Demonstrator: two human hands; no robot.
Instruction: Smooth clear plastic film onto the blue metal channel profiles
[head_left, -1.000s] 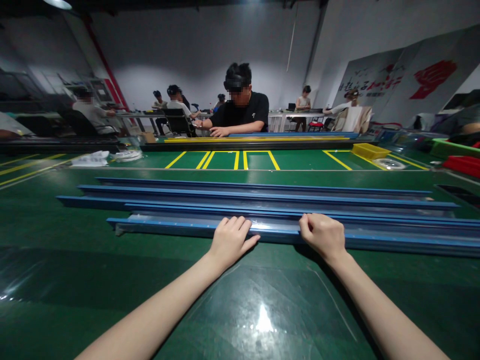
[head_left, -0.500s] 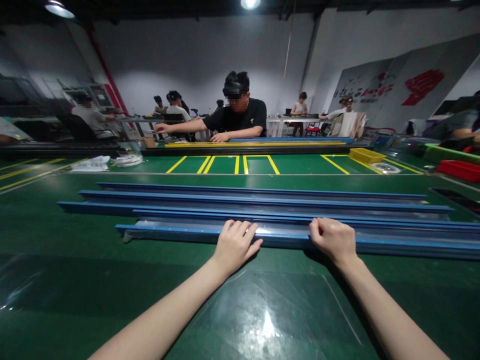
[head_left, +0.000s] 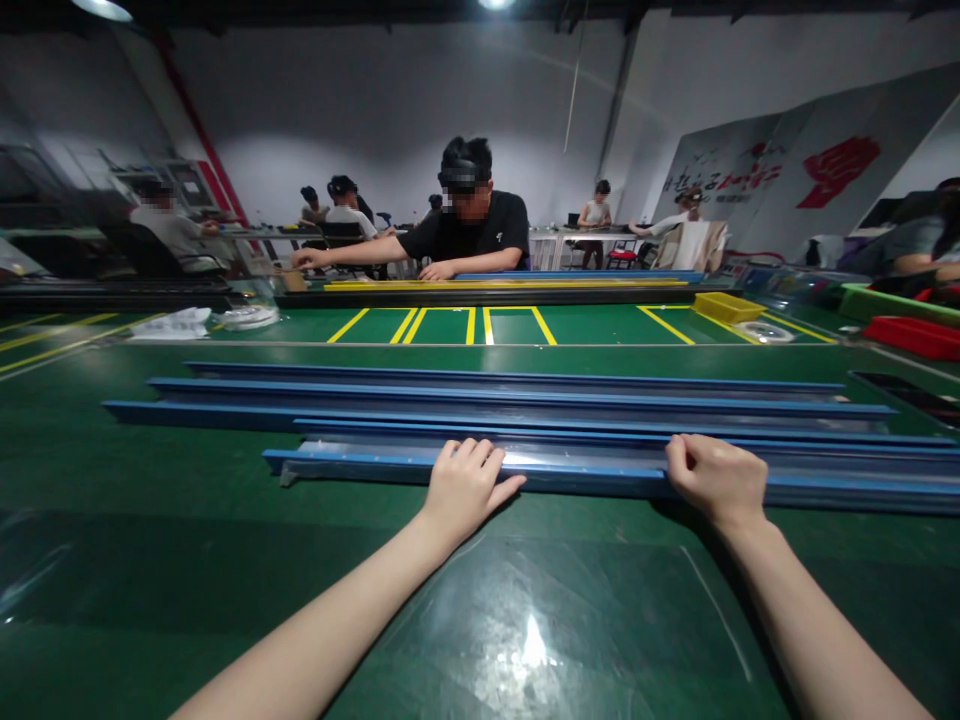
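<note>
A long blue channel [head_left: 585,480] lies crosswise on the green table [head_left: 225,600], nearest to me, running out of view at the right. My left hand [head_left: 465,485] rests on its near edge, fingers slightly apart over the rim and thumb pointing right. Further right, my right hand [head_left: 716,480] is closed round the same channel's near edge. Clear film sticks out at the channel's left end. Just behind it lie more blue channels [head_left: 375,408], side by side and reaching further left.
Across the table a person in black [head_left: 480,230] leans over yellow and black bars. A yellow tray [head_left: 726,308], a red tray [head_left: 915,338] and a dark phone-like object [head_left: 907,398] are at the right. Clear film lies in front of me.
The nearest channel has slid to the right along with my right hand. My left hand has stayed in nearly the same place, so the channel's left end is now closer to it.
</note>
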